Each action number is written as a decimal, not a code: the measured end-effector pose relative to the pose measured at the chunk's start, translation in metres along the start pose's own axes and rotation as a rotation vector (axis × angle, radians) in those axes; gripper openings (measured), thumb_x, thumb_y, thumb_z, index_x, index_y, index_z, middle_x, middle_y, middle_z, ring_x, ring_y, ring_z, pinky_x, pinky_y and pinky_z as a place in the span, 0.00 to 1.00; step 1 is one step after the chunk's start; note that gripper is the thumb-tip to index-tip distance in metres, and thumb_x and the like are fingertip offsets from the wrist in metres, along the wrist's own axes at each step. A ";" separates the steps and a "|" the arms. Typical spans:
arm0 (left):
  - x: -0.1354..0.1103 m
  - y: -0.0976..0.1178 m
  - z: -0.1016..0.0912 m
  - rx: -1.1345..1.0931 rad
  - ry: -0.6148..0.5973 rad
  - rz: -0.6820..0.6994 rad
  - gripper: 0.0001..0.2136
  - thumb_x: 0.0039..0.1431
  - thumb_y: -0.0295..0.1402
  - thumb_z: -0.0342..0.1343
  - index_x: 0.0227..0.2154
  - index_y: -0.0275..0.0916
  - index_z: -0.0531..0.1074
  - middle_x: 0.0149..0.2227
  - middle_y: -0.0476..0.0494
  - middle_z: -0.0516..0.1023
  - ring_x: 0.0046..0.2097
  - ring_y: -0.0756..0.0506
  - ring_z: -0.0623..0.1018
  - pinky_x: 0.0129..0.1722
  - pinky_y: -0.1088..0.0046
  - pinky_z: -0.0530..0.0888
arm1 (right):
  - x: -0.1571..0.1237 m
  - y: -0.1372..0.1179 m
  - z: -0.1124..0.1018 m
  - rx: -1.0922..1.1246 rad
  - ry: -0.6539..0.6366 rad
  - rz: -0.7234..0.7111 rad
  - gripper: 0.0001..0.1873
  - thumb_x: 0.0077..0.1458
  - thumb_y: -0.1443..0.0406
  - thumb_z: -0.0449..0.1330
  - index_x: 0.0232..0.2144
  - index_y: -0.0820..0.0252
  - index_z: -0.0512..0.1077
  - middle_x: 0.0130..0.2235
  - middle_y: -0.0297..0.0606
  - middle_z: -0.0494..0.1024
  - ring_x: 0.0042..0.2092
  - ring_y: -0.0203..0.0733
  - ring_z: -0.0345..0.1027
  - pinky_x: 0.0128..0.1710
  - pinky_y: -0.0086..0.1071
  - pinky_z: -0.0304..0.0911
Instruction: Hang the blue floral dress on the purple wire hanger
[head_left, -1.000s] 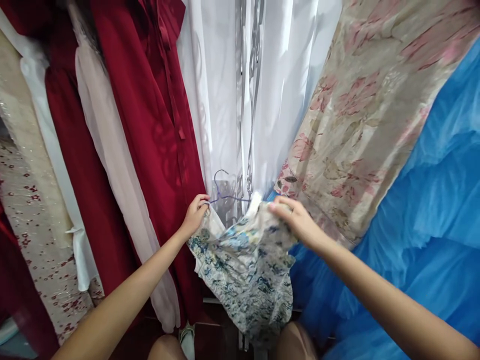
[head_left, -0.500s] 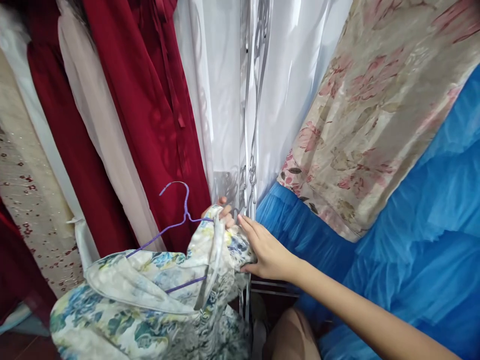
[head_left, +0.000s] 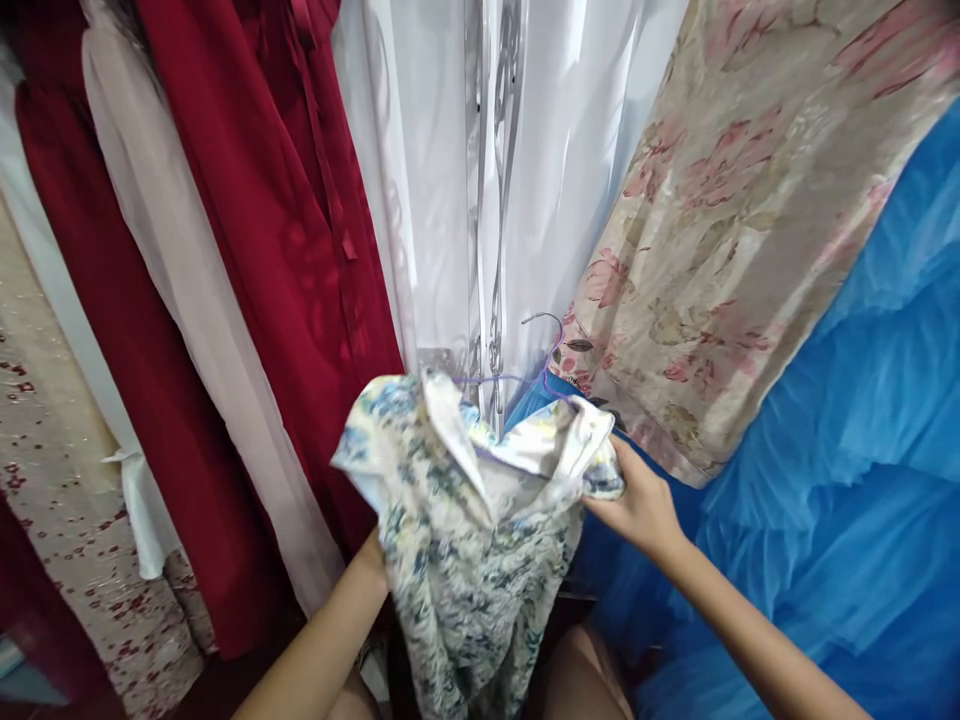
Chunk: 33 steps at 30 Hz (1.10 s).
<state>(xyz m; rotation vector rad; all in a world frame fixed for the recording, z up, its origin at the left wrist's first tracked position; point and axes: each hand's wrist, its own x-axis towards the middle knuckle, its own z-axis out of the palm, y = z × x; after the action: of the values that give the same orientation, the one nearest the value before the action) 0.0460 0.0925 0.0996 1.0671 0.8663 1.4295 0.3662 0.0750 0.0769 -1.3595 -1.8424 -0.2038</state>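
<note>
A blue-and-white floral garment (head_left: 465, 520) hangs on a thin purple wire hanger (head_left: 544, 355) in front of me. My right hand (head_left: 637, 505) is closed on the garment's right shoulder edge. My left forearm (head_left: 330, 640) reaches up under the cloth; that hand is hidden behind the garment, so its fingers do not show. The hanger's hook points up to the right, near the floral beige cloth.
Dark red dresses (head_left: 247, 250) and a pale pink one (head_left: 187, 300) hang at the left. White sheer fabric with silver ribbons (head_left: 495, 200) hangs in the middle. A beige rose-print cloth (head_left: 735, 220) and blue tulle (head_left: 862, 450) fill the right. My knees show below.
The garment has swung from the lower left back to the centre and hangs upright. The hanger's hook now sits to the right. My right hand shifted onto the right shoulder.
</note>
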 end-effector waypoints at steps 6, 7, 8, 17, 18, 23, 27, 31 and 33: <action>-0.021 -0.078 -0.030 -0.375 0.208 -0.081 0.24 0.62 0.51 0.52 0.50 0.39 0.76 0.52 0.39 0.79 0.62 0.39 0.71 0.64 0.58 0.64 | 0.048 -0.014 -0.018 -0.064 -0.118 0.006 0.39 0.46 0.60 0.65 0.61 0.56 0.64 0.56 0.43 0.77 0.53 0.60 0.74 0.47 0.41 0.72; -0.025 -0.090 -0.034 -0.381 0.258 -0.102 0.22 0.61 0.49 0.56 0.52 0.39 0.75 0.56 0.40 0.77 0.64 0.39 0.68 0.66 0.58 0.60 | 0.051 -0.017 -0.019 -0.059 -0.131 -0.037 0.40 0.45 0.61 0.65 0.61 0.57 0.64 0.57 0.45 0.76 0.55 0.60 0.73 0.48 0.42 0.71; -0.030 -0.101 -0.038 -0.345 0.297 -0.117 0.21 0.60 0.45 0.59 0.52 0.39 0.74 0.57 0.40 0.76 0.65 0.39 0.67 0.67 0.59 0.58 | 0.053 -0.020 -0.020 -0.050 -0.139 -0.079 0.40 0.45 0.61 0.65 0.61 0.58 0.63 0.58 0.45 0.75 0.55 0.59 0.72 0.50 0.41 0.71; -0.059 -0.136 -0.051 -0.049 0.326 -0.081 0.25 0.52 0.40 0.68 0.52 0.40 0.74 0.57 0.40 0.76 0.64 0.37 0.69 0.67 0.58 0.59 | 0.047 -0.021 -0.036 -0.002 -0.201 -0.156 0.44 0.43 0.66 0.63 0.64 0.53 0.59 0.56 0.42 0.73 0.52 0.55 0.73 0.45 0.38 0.70; -0.061 -0.137 -0.050 -0.042 0.334 -0.091 0.25 0.52 0.40 0.68 0.53 0.40 0.74 0.57 0.39 0.76 0.63 0.36 0.69 0.67 0.58 0.59 | 0.048 -0.020 -0.036 0.021 -0.213 -0.171 0.45 0.42 0.67 0.62 0.64 0.53 0.59 0.56 0.42 0.73 0.52 0.55 0.72 0.46 0.38 0.70; -0.075 -0.136 -0.041 -0.048 0.253 -0.147 0.28 0.53 0.42 0.67 0.55 0.40 0.72 0.58 0.38 0.74 0.63 0.35 0.70 0.65 0.57 0.62 | 0.054 -0.013 -0.035 0.104 -0.158 -0.249 0.45 0.39 0.70 0.59 0.63 0.55 0.61 0.54 0.43 0.72 0.55 0.57 0.67 0.54 0.43 0.64; -0.086 -0.127 -0.032 0.021 0.204 -0.120 0.30 0.51 0.43 0.68 0.56 0.40 0.71 0.61 0.39 0.72 0.65 0.35 0.67 0.66 0.58 0.60 | 0.060 -0.008 -0.043 0.140 -0.172 -0.276 0.44 0.38 0.69 0.59 0.63 0.55 0.64 0.53 0.44 0.74 0.52 0.58 0.68 0.53 0.46 0.64; -0.098 -0.133 -0.026 0.088 0.160 -0.168 0.30 0.51 0.45 0.67 0.55 0.38 0.73 0.59 0.37 0.74 0.64 0.34 0.67 0.66 0.57 0.60 | 0.044 -0.005 -0.038 0.093 -0.177 -0.262 0.45 0.41 0.68 0.61 0.64 0.53 0.61 0.57 0.43 0.71 0.57 0.60 0.62 0.56 0.50 0.60; -0.105 -0.144 -0.026 0.094 0.175 -0.201 0.30 0.50 0.46 0.66 0.55 0.38 0.73 0.58 0.36 0.75 0.63 0.33 0.69 0.66 0.56 0.61 | 0.021 -0.009 -0.022 0.057 -0.001 -0.160 0.39 0.46 0.66 0.62 0.63 0.52 0.63 0.60 0.45 0.68 0.61 0.62 0.56 0.61 0.55 0.53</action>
<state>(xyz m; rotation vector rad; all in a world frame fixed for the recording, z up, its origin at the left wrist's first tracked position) 0.0684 0.0094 -0.0582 0.9050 1.1442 1.3369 0.3674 0.0744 0.1089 -1.1739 -1.9443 -0.2321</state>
